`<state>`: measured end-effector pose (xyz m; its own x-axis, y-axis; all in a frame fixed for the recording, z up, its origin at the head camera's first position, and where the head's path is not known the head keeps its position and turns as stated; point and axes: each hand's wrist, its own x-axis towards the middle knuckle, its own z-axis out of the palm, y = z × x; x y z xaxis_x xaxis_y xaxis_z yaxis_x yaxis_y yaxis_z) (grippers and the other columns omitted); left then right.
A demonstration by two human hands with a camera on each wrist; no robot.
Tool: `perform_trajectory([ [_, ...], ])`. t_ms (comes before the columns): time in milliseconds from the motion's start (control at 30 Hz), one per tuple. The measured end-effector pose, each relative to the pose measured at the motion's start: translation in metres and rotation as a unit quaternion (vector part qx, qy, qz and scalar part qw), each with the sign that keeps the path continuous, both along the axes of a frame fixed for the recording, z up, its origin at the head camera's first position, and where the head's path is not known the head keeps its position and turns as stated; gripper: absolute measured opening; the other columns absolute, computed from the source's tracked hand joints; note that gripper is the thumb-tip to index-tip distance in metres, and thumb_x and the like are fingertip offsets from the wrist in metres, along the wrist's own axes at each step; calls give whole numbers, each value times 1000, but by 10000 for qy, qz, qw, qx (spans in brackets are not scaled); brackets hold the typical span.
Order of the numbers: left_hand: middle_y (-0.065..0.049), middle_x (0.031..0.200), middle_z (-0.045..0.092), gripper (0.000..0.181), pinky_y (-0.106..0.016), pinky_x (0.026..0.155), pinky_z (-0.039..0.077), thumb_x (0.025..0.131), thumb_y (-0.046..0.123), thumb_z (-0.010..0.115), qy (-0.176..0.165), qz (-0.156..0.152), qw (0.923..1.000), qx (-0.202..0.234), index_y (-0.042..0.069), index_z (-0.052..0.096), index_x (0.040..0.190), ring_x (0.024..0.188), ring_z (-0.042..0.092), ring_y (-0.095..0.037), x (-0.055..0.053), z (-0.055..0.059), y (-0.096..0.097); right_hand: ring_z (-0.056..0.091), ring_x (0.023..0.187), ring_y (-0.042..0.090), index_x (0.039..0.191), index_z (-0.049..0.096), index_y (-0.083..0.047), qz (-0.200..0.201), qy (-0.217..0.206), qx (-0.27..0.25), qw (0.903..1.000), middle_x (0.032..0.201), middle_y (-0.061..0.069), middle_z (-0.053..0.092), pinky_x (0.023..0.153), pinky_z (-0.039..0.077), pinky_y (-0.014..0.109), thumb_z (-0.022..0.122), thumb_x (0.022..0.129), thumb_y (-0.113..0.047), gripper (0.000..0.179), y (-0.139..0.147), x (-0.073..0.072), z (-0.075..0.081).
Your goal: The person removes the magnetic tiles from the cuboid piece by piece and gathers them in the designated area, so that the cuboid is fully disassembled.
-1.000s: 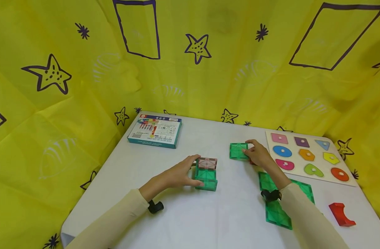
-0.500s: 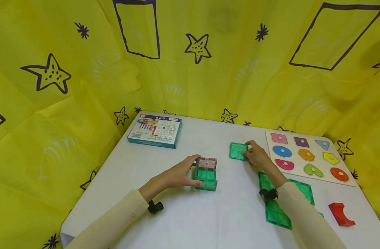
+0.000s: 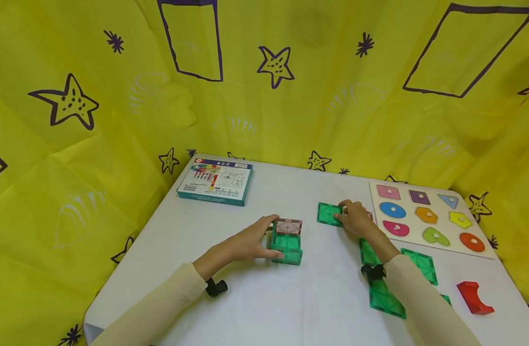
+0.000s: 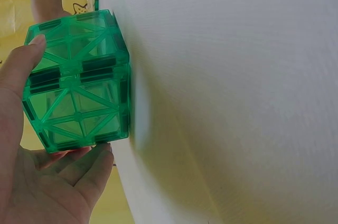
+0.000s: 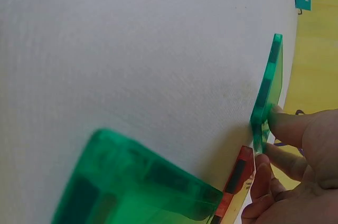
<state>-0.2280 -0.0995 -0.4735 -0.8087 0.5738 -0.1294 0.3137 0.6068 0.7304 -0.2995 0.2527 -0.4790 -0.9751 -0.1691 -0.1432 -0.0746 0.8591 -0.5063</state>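
Note:
In the head view my left hand [image 3: 249,240] grips a small box-like build of magnetic tiles [image 3: 288,241], with translucent green sides and a pinkish-red tile at its far end. The left wrist view has the thumb on one green face [image 4: 76,113] and the fingers against the neighbouring side. To the right, my right hand [image 3: 355,218] pinches the near-right edge of a square green magnetic tile [image 3: 329,214] between thumb and fingers. A red magnetic tile [image 5: 235,182] lies close by that hand, mostly hidden behind it in the head view.
Several green magnetic tiles [image 3: 386,298] lie under and beside the right forearm. A red arch-shaped block [image 3: 474,298] is at the far right. Behind it sits a shape puzzle board [image 3: 446,247] with knobbed pieces. A flat teal-edged box [image 3: 215,181] lies at the back left.
My right hand has come slightly nearer, bringing the green tile a little down and left. Part of the red tile now shows right of the hand. My left hand has stayed still.

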Motion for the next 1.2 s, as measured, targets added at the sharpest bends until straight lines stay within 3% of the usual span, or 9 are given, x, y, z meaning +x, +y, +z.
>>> perform_trajectory([
  [400, -9, 170, 31, 109, -53, 124, 35, 87, 54, 84, 7, 6, 10000, 7, 18, 22, 168, 154, 37, -29, 1, 1, 1, 47, 111, 43, 149, 49, 7, 51, -125, 64, 9999, 119, 29, 53, 93, 48, 57, 61, 108, -23, 52, -1, 0, 3],
  [667, -9, 170, 31, 108, -52, 124, 35, 87, 53, 84, -2, -16, 10000, 35, 18, 22, 168, 154, 37, -28, 1, 0, 1, 51, 111, 43, 149, 48, 7, 55, 274, -112, 9995, 120, 31, 54, 94, 49, 58, 63, 105, -21, 55, -6, 3, 5],
  [833, -9, 170, 31, 108, -52, 124, 35, 87, 53, 84, -35, -6, 10000, 59, 17, 22, 168, 154, 37, -28, 1, 1, 0, 56, 107, 41, 147, 51, 9, 353, 659, -461, 9961, 124, 33, 55, 97, 52, 57, 61, 106, -16, 49, -23, 11, 12],
  [1033, -9, 170, 32, 109, -52, 123, 36, 87, 54, 84, -46, 20, 10000, 23, 18, 22, 168, 153, 39, -28, 1, 2, 0, 59, 96, 27, 148, 52, 5, 1085, 808, -938, 9864, 126, 25, 60, 85, 55, 41, 61, 109, -23, 49, -55, 29, 22],
  [1200, -9, 169, 32, 108, -53, 123, 37, 87, 54, 84, -46, -14, 10000, 7, 18, 22, 168, 152, 40, -29, 0, 2, 0, 60, 94, 18, 149, 54, -1, 1608, 919, -1038, 9772, 127, 16, 64, 80, 54, 34, 59, 110, -27, 47, -75, 40, 23],
])
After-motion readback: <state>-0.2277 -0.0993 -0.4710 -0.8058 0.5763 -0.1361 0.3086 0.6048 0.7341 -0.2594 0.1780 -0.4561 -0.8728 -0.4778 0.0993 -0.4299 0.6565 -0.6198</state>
